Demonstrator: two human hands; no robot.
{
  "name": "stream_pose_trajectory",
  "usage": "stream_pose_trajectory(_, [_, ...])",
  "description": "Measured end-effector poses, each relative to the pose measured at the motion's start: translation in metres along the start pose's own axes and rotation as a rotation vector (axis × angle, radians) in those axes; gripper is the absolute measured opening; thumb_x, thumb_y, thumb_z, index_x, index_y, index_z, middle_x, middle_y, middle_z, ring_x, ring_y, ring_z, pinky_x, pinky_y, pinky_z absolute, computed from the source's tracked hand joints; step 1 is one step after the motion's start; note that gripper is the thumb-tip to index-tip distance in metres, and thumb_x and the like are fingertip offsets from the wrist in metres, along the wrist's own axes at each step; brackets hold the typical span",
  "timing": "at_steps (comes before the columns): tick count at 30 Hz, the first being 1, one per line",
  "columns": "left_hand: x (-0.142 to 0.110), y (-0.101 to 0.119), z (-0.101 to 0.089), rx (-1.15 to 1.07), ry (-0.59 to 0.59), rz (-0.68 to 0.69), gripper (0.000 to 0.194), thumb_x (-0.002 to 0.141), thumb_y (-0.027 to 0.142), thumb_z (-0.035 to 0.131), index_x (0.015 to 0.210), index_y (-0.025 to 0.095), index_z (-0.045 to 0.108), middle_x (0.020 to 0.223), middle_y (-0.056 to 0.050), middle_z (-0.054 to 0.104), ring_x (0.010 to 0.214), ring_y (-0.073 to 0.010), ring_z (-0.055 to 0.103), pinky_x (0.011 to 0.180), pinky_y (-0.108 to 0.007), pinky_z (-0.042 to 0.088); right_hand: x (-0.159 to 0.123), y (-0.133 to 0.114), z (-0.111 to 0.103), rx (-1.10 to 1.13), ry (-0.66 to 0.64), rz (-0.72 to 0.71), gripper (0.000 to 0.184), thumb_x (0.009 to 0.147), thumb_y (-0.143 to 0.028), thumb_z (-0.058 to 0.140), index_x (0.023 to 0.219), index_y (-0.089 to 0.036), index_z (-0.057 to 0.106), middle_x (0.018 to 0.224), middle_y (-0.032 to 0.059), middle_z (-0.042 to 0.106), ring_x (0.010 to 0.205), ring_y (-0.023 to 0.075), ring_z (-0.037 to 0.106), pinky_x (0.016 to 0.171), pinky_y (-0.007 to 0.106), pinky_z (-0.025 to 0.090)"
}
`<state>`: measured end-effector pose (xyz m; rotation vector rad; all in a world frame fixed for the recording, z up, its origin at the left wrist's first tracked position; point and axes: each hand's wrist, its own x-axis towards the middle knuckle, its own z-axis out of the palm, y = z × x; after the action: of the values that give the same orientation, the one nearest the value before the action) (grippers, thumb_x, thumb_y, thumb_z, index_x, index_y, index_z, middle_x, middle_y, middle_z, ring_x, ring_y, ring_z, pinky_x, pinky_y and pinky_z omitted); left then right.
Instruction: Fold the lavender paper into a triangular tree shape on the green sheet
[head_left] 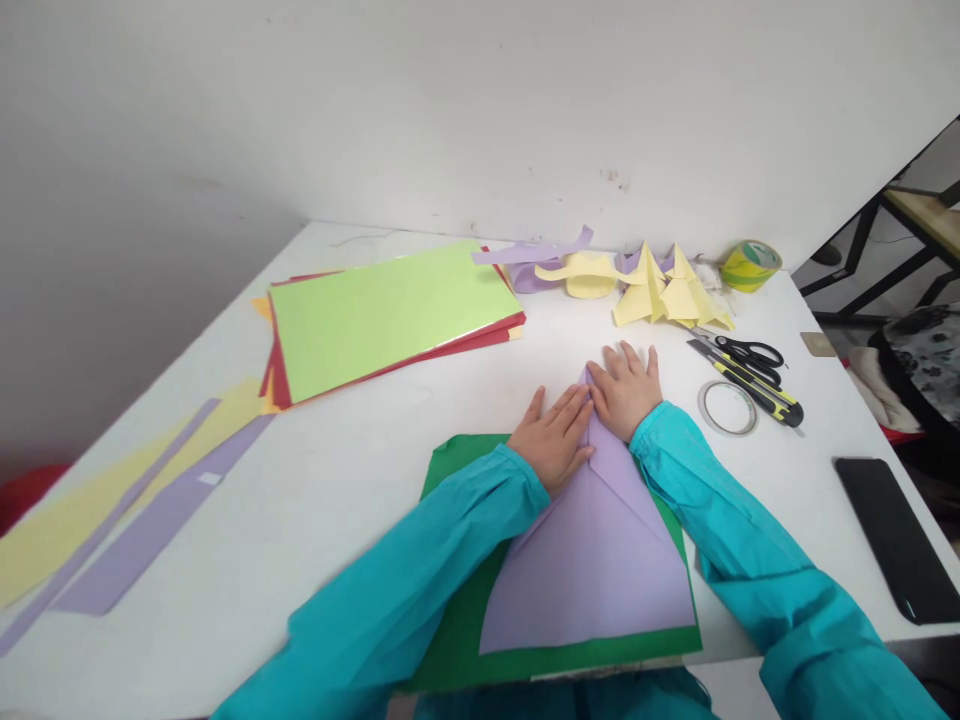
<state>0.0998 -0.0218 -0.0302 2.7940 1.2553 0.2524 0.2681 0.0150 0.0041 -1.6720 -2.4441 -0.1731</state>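
Observation:
A sheet of purple paper, folded to a point at its far end, lies on a green sheet at the table's front. Near the point, my left hand lies flat on the paper's left fold, fingers stretched out. My right hand presses beside the tip with its fingers spread. The two hands almost meet at the central crease, and part of the folded tip is hidden under them. Neither hand grips anything.
Stacked green and red paper lies at the back left; purple and yellow strips lie far left. Folded yellow paper shapes and a tape roll stand by the wall. Scissors, a cutter, clear tape and a phone lie right.

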Motion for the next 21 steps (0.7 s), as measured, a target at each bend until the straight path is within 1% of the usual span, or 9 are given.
stream_pose_trajectory(4, [0.000, 0.001, -0.009, -0.007, -0.051, 0.007, 0.060, 0.094, 0.042, 0.037, 0.143, 0.008, 0.033, 0.151, -0.018, 0.027, 0.141, -0.0313, 0.023, 0.113, -0.060, 0.007, 0.000, 0.000, 0.001, 0.007, -0.001, 0.003, 0.042, 0.094, -0.036, 0.037, 0.129, -0.021, 0.056, 0.140, 0.0147, 0.047, 0.134, 0.0366, 0.031, 0.107, 0.067, 0.011])
stream_pose_trajectory(7, [0.001, 0.002, -0.016, -0.004, -0.092, 0.018, 0.061, 0.095, 0.043, 0.036, 0.143, 0.006, 0.033, 0.151, -0.020, 0.026, 0.141, -0.0323, 0.022, 0.112, -0.061, 0.010, -0.001, 0.000, 0.002, 0.004, 0.001, 0.005, 0.043, 0.094, -0.035, 0.036, 0.129, -0.021, 0.055, 0.141, 0.0151, 0.047, 0.134, 0.0368, 0.031, 0.107, 0.066, 0.012])
stream_pose_trajectory(9, [0.001, 0.003, -0.019, 0.000, -0.099, 0.015, 0.062, 0.095, 0.043, 0.036, 0.143, 0.004, 0.033, 0.151, -0.021, 0.026, 0.141, -0.0329, 0.023, 0.112, -0.062, 0.011, -0.001, 0.000, 0.002, -0.001, -0.005, 0.005, 0.043, 0.094, -0.035, 0.036, 0.129, -0.020, 0.055, 0.141, 0.0150, 0.046, 0.134, 0.0371, 0.031, 0.107, 0.066, 0.012])
stream_pose_trajectory(15, [0.002, 0.004, -0.019, 0.027, -0.101, 0.012, 0.063, 0.095, 0.044, 0.036, 0.143, 0.003, 0.032, 0.150, -0.020, 0.026, 0.141, -0.0330, 0.023, 0.111, -0.063, 0.012, 0.000, 0.000, 0.002, -0.010, -0.028, 0.010, 0.043, 0.094, -0.035, 0.037, 0.131, -0.021, 0.054, 0.142, 0.0143, 0.045, 0.135, 0.0354, 0.030, 0.108, 0.065, 0.011])
stream_pose_trajectory(21, [0.000, 0.004, -0.016, 0.068, -0.063, 0.019, 0.062, 0.096, 0.046, 0.033, 0.143, 0.006, 0.033, 0.149, -0.019, 0.030, 0.140, -0.0312, 0.026, 0.112, -0.060, 0.013, 0.000, 0.000, 0.001, 0.020, -0.029, 0.021, 0.041, 0.095, -0.034, 0.035, 0.128, -0.020, 0.056, 0.140, 0.0119, 0.048, 0.135, 0.0330, 0.032, 0.109, 0.063, 0.013])
